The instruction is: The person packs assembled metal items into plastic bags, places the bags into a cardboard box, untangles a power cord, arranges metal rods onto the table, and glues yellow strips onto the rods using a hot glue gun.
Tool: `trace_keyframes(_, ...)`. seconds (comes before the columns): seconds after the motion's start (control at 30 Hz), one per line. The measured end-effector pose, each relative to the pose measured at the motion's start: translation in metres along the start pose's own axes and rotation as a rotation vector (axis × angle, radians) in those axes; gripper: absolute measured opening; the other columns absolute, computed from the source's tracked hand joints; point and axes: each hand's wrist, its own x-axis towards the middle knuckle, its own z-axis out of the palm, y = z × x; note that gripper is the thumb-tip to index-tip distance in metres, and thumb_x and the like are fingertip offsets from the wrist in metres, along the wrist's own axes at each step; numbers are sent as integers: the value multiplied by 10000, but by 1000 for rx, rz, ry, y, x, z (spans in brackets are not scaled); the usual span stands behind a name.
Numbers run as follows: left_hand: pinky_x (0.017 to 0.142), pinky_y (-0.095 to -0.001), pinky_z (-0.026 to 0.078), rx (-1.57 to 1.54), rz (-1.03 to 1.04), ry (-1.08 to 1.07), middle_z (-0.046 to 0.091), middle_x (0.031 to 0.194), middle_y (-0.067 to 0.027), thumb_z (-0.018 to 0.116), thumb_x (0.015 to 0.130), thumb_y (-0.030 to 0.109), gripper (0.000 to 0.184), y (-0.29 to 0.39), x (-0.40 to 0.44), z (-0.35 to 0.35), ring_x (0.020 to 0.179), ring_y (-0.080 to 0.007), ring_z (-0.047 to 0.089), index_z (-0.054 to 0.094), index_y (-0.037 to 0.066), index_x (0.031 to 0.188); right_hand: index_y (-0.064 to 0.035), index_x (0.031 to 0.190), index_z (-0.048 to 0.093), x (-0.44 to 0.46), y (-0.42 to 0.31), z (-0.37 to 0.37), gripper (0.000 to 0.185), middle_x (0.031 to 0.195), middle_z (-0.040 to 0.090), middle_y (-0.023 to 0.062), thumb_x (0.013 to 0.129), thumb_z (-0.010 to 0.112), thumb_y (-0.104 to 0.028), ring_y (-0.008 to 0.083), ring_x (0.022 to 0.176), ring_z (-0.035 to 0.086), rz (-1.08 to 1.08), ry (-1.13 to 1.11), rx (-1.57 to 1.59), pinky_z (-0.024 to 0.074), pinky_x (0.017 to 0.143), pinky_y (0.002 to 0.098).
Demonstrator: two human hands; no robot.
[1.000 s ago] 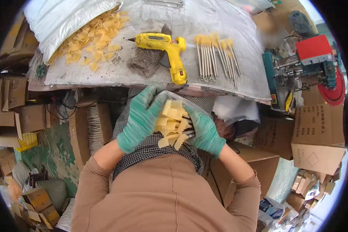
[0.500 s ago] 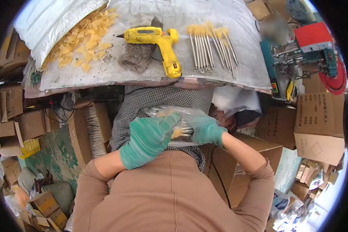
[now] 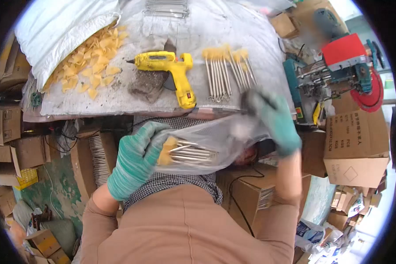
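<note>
My left hand [image 3: 134,156], in a green knitted glove, is closed on the left end of a clear plastic bag [image 3: 229,156]. Inside the bag lies a bundle of back scratchers [image 3: 191,154] with silvery rods and yellow heads, the heads nearest that hand. My right hand [image 3: 277,121], gloved alike, is raised beside the bag's right end, close to the table edge. Motion smears its dark fingertips, so their grip is unclear. More back scratchers [image 3: 218,77] lie in two groups on the table, above the bag. A yellow glue gun [image 3: 167,66] rests left of them.
A white sack [image 3: 68,31] spills yellow plastic heads [image 3: 94,57] on the covered table [image 3: 119,97]. Further rods [image 3: 167,8] lie at its back. A green machine with a red cover [image 3: 344,50] stands right, above a carton [image 3: 356,145]. A box of rods [image 3: 99,158] sits below left.
My right hand has moved up and right from the bag's middle. The bag now stretches out rightward, showing the bundle inside. My left hand has shifted left, still on the bag.
</note>
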Motion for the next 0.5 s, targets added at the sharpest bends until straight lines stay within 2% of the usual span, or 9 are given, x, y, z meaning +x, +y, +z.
trace_keyframes(0.03,648,-273,480,-25,-9,-24,647,858,-148,547,903,112,174,-1,1,1,719,-202,643,606,-18,1003,19,1191,545,33,31,-3,449,1009,651,190,888,595,-309,282,928,636,-88,358,-153,494,817,375)
trace_keyframes(0.07,650,-274,479,-49,-18,-52,647,856,-152,545,901,102,173,-1,1,1,714,-204,637,604,-25,1003,40,1308,431,60,83,-12,674,1204,552,240,843,643,-399,331,1110,547,-63,522,-455,448,919,391)
trace_keyframes(0.1,624,-330,493,-75,-4,-51,637,810,-176,555,903,105,150,3,2,1,710,-306,651,601,5,1005,41,1354,350,90,130,-20,797,1277,476,259,805,665,-444,360,1179,477,71,547,-659,417,960,397)
trace_keyframes(0.2,621,-328,491,-29,25,-55,636,814,-182,552,903,104,155,2,4,3,708,-311,649,595,3,1012,34,1433,164,129,166,-23,1058,1376,349,293,717,707,-522,427,1270,356,340,462,-890,370,1018,416)
trace_keyframes(0.33,638,-320,486,-147,29,-15,633,827,-178,545,909,109,157,-8,13,9,703,-290,643,594,-9,1000,42,1389,253,143,117,-18,913,1289,444,286,718,701,-386,418,1191,452,554,474,-841,399,985,432)
trace_keyframes(0.37,638,-320,486,-148,25,-25,633,827,-178,545,909,109,157,-7,14,10,703,-290,643,594,-9,1000,61,1342,312,148,148,-30,805,1185,513,280,714,689,-273,396,1133,505,488,520,-673,435,934,418)
trace_keyframes(0.4,668,-279,469,-187,-39,-56,622,826,-121,531,923,129,177,-5,17,9,724,-195,591,593,-18,999,61,1342,312,146,180,-42,805,1185,513,280,714,689,-273,396,1133,505,499,523,-671,435,934,418)
trace_keyframes(0.43,698,-238,453,-225,-100,-80,611,826,-63,517,937,150,201,-4,20,9,745,-100,539,592,-26,998,67,1313,348,146,207,-54,735,1139,528,272,714,671,-213,382,1076,531,362,603,-636,449,895,415)
trace_keyframes(0.5,691,-218,439,-218,-79,-46,580,793,-42,520,937,157,200,-14,21,13,732,-80,507,588,-22,997,52,1181,438,137,217,-60,536,942,552,191,723,651,-129,296,862,548,52,903,-618,462,763,374)
